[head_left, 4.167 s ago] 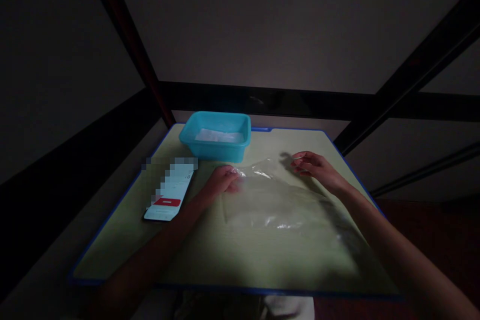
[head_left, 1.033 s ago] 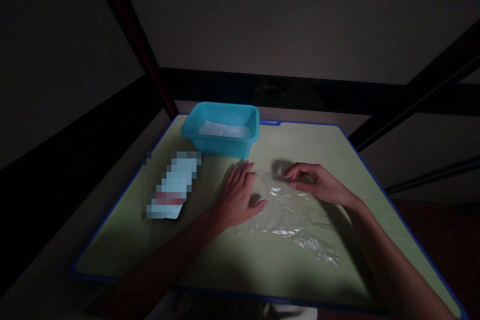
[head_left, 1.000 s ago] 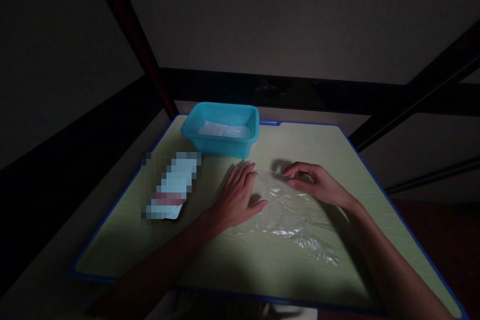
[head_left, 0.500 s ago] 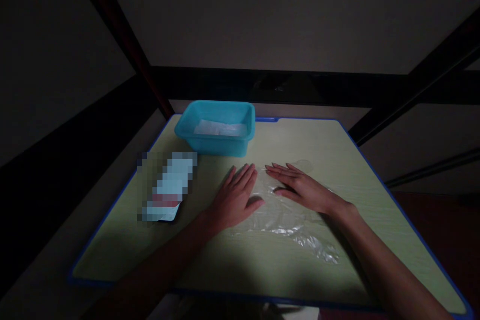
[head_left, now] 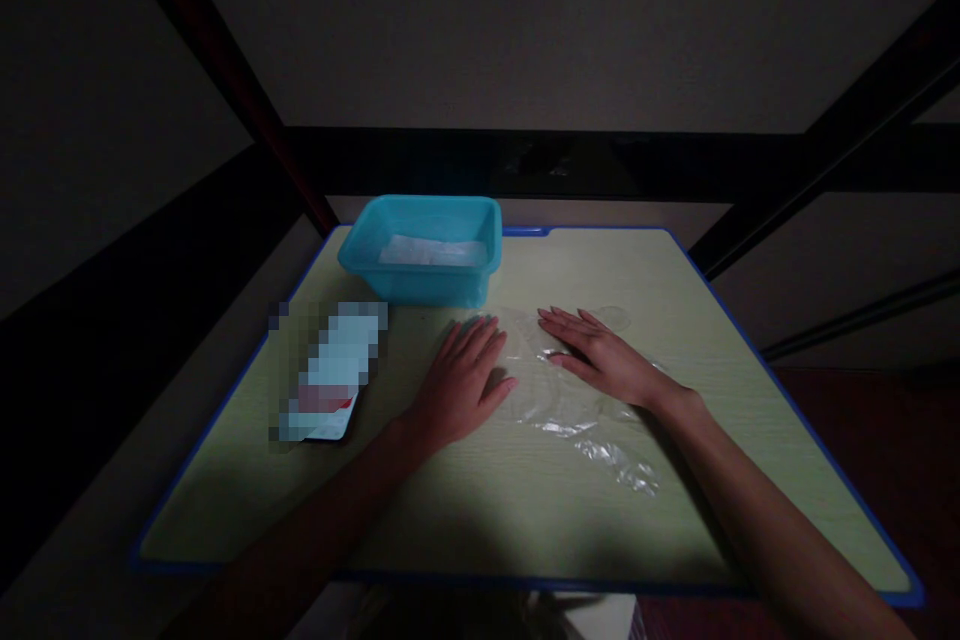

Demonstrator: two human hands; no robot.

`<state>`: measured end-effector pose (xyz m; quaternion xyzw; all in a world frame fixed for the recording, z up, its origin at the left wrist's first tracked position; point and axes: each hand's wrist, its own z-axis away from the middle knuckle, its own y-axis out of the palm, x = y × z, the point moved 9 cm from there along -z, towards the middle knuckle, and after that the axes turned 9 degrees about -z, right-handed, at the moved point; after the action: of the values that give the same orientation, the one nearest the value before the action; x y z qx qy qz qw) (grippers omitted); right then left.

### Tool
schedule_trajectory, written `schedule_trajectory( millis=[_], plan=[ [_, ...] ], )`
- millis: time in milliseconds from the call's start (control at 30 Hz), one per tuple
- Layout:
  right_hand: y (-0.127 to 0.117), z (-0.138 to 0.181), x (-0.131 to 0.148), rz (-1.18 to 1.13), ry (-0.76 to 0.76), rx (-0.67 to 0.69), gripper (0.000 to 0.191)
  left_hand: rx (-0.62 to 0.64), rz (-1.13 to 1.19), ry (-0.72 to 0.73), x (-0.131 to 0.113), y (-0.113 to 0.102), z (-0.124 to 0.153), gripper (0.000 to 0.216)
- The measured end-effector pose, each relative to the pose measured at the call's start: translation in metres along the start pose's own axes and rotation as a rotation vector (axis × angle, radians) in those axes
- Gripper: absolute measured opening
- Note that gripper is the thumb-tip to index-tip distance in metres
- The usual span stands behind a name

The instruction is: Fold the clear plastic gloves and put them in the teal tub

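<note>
A crinkled piece of clear, thin plastic (head_left: 551, 398) lies on the table, shaped like a disposable glove with a rounded, finger-like lobe at its far right. My left hand (head_left: 465, 380) rests palm down at its left edge, fingers stretched out and thumb apart. Across the plastic's right part lies my right hand (head_left: 600, 357), also flat, with its fingers extended. Neither hand is closed around anything. The palms hide part of the plastic, whose shiny, wrinkled near end trails toward the lower right.
At the back left of the blue-edged table (head_left: 750, 480) stands a turquoise plastic basin (head_left: 431, 287) with whitish, folded, sheet-like material (head_left: 433, 251) inside. A phone (head_left: 337, 370), partly blurred out by blocks, lies left of my left hand. Walls with dark bands rise behind the table.
My hands have moved slightly apart across the plastic, and the left fingers are more spread. The plastic's near end has shifted a little away from me. The camera view has shifted slightly.
</note>
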<state>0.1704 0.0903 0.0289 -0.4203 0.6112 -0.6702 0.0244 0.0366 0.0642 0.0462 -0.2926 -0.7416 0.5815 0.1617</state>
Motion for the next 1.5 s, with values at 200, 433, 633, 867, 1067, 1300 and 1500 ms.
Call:
schedule_trajectory(
  millis=[200,433,633,867,1067,1300,1500],
  plan=[
    [-0.026,0.005,0.03,-0.092,-0.099,-0.107,0.035,-0.072,0.101,0.139,-0.017,-0.011,0.002,0.03],
    [-0.028,0.057,0.07,-0.03,-0.119,0.158,0.016,-0.083,0.146,0.386,-0.047,-0.021,0.011,0.023],
    [-0.022,0.101,0.076,0.115,-0.086,0.193,0.024,0.027,0.134,0.519,-0.08,-0.011,0.021,0.029],
    [-0.017,0.104,0.09,0.218,-0.184,0.104,0.025,0.182,0.054,0.505,-0.087,0.01,0.023,0.055],
    [-0.016,0.108,0.093,0.238,-0.254,0.037,0.027,0.173,0.056,0.497,-0.086,0.011,0.024,0.053],
    [-0.034,0.1,0.1,0.196,-0.265,0.009,0.029,0.199,0.091,0.5,-0.087,0.008,0.023,0.053],
    [-0.055,0.071,0.076,-0.084,-0.069,-0.078,0.027,0.152,0.318,0.398,-0.075,-0.004,0.015,0.04]
  ],
)
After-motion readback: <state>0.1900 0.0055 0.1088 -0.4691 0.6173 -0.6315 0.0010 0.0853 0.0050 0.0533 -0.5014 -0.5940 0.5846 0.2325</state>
